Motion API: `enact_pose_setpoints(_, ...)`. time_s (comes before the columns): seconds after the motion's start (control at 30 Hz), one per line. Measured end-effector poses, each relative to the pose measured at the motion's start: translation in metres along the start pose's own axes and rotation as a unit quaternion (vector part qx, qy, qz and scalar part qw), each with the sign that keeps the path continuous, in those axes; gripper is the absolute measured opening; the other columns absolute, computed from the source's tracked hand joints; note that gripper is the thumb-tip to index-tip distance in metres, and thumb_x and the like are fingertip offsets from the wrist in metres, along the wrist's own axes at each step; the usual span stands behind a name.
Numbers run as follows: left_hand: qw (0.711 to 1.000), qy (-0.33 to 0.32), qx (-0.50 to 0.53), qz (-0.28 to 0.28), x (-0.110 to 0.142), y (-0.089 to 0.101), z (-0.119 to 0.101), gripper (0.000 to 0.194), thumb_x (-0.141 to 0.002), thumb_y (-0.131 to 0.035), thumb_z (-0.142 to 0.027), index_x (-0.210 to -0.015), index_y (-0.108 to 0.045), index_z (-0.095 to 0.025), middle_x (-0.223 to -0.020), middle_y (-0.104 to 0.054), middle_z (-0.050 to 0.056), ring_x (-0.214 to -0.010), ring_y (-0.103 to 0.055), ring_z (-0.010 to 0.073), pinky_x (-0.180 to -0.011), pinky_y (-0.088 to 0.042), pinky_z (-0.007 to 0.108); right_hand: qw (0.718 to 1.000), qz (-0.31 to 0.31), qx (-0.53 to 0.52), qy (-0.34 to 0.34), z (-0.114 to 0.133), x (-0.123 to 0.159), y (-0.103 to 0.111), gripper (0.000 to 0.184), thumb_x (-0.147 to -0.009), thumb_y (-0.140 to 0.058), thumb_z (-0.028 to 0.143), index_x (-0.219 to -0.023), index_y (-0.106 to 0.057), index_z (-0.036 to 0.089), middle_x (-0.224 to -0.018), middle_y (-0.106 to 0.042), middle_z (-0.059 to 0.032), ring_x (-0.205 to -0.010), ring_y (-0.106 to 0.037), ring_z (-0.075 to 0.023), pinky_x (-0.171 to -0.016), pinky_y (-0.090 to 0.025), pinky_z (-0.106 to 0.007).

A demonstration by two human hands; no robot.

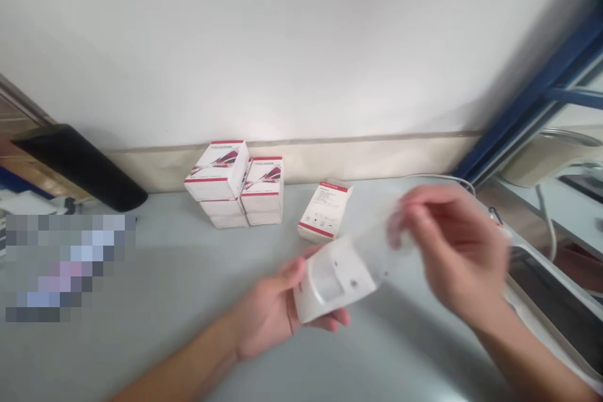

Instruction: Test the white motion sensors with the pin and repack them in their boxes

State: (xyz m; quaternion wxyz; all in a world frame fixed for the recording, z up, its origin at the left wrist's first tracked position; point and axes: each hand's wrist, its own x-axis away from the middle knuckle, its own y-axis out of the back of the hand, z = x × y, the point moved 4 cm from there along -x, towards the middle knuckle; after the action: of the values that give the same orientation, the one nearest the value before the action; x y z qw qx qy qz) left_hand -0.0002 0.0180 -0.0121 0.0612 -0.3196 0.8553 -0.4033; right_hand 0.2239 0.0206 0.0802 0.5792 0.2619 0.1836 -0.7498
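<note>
My left hand (271,311) grips a small white plastic device (332,279) with a clear window on its face, thumb on its left side and fingers under it. My right hand (450,245) hovers just right of the device, blurred by motion, its fingers pinched on a thin clear plastic film or bag (377,242) that runs from the device up to the fingertips. Both hands are above the grey table (164,314).
Several white and red boxes (235,182) are stacked by the wall, and one more box (325,210) lies apart to their right. A black object (80,166) leans at the left. A white cable (447,179) and a blue frame (532,97) sit at the right.
</note>
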Motion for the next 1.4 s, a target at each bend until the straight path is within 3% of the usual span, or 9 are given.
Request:
enact_pose_setpoints(0.13,1.000,0.018,0.010,-0.012,-0.001,-0.005,-0.003,0.047,-0.103,-0.058,-0.029,-0.150,-0.057,-0.021,-0.133,-0.071,0.018,-0.103,-0.077,0.0290,-0.090,-0.057,0.038,0.972,-0.224,0.065,0.035,-0.031,-0.029,0.046,0.015,-0.093,-0.076,0.039,-0.092,-0.069,0.026,-0.069,-0.058,0.0016,-0.053,-0.050,-0.0140,-0.050,-0.042,-0.030)
enact_pose_setpoints(0.27,0.998,0.005,0.056,0.019,0.005,-0.010,-0.004,0.048,-0.102,-0.063,-0.028,-0.149,-0.058,-0.026,-0.147,-0.065,0.014,-0.130,-0.067,0.0369,-0.110,-0.048,0.047,0.955,-0.036,0.229,-0.185,-0.112,-0.044,0.061,0.034,-0.093,-0.067,0.057,-0.093,-0.072,0.023,-0.074,-0.067,-0.0025,-0.060,-0.058,-0.0175,-0.060,-0.050,-0.034)
enact_pose_setpoints(0.37,0.995,0.014,0.089,0.036,0.006,-0.014,-0.001,0.051,-0.102,-0.062,-0.033,-0.152,-0.054,-0.023,-0.148,-0.063,0.018,-0.131,-0.065,0.0410,-0.111,-0.047,0.051,0.922,0.034,0.352,-0.158,-0.138,-0.038,0.061,0.050,-0.097,-0.058,0.059,-0.128,-0.069,0.021,-0.110,-0.072,-0.0130,-0.096,-0.070,-0.0291,-0.087,-0.056,-0.047)
enact_pose_setpoints(0.5,0.988,-0.010,0.142,-0.060,0.000,-0.010,0.002,0.048,-0.108,-0.048,-0.043,-0.146,-0.060,-0.016,-0.149,-0.061,0.020,-0.119,-0.071,0.0375,-0.094,-0.054,0.043,0.907,0.075,0.410,-0.057,-0.106,-0.032,0.044,0.057,-0.103,-0.048,0.058,-0.149,-0.056,0.023,-0.142,-0.059,-0.0189,-0.131,-0.058,-0.0370,-0.106,-0.048,-0.056)
enact_pose_setpoints(0.67,0.975,-0.011,0.163,-0.152,-0.006,-0.008,-0.001,0.040,-0.105,-0.052,-0.035,-0.139,-0.065,-0.018,-0.148,-0.061,0.014,-0.115,-0.068,0.0343,-0.089,-0.053,0.044,0.941,0.171,0.293,-0.014,-0.040,-0.019,0.010,0.042,-0.109,-0.042,0.054,-0.115,-0.074,0.027,-0.111,-0.072,-0.0089,-0.099,-0.068,-0.0247,-0.082,-0.054,-0.036)
enact_pose_setpoints(0.9,0.980,-0.005,0.166,-0.109,-0.003,-0.011,-0.003,0.041,-0.103,-0.051,-0.033,-0.141,-0.062,-0.022,-0.127,-0.067,0.014,-0.091,-0.067,0.0277,-0.078,-0.046,0.039,0.918,0.281,0.158,-0.229,-0.041,0.018,-0.032,0.046,-0.106,-0.044,0.061,-0.129,-0.066,0.028,-0.089,-0.068,-0.0024,-0.075,-0.060,-0.0178,-0.068,-0.048,-0.031)
enact_pose_setpoints(1.03,0.985,-0.011,0.139,-0.099,0.001,-0.015,-0.006,0.044,-0.103,-0.050,-0.030,-0.146,-0.057,-0.028,-0.119,-0.067,0.012,-0.092,-0.068,0.0297,-0.078,-0.044,0.039,0.904,0.249,0.054,-0.343,-0.043,0.026,-0.039,0.050,-0.102,-0.050,0.066,-0.086,-0.066,0.021,-0.069,-0.049,0.0028,-0.061,-0.042,-0.0120,-0.057,-0.035,-0.028)
enact_pose_setpoints(1.17,0.991,-0.010,0.099,-0.089,0.002,-0.021,-0.010,0.043,-0.105,-0.047,-0.031,-0.147,-0.057,-0.027,-0.127,-0.066,0.014,-0.088,-0.068,0.0273,-0.076,-0.043,0.038,0.917,0.196,0.043,-0.344,-0.040,0.020,-0.033,0.046,-0.097,-0.061,0.063,-0.080,-0.068,0.021,-0.064,-0.039,0.0048,-0.059,-0.034,-0.0108,-0.054,-0.028,-0.028)
enact_pose_setpoints(1.4,0.997,0.050,-0.007,-0.062,-0.002,-0.015,-0.005,0.053,-0.106,-0.041,-0.038,-0.155,-0.047,-0.018,-0.121,-0.070,0.022,-0.082,-0.069,0.0268,-0.073,-0.045,0.037,0.969,-0.105,-0.027,-0.224,-0.070,-0.032,0.040,0.038,-0.085,-0.078,0.057,-0.077,-0.066,0.022,-0.058,-0.026,0.0084,-0.052,-0.021,-0.0100,-0.046,-0.019,-0.028)
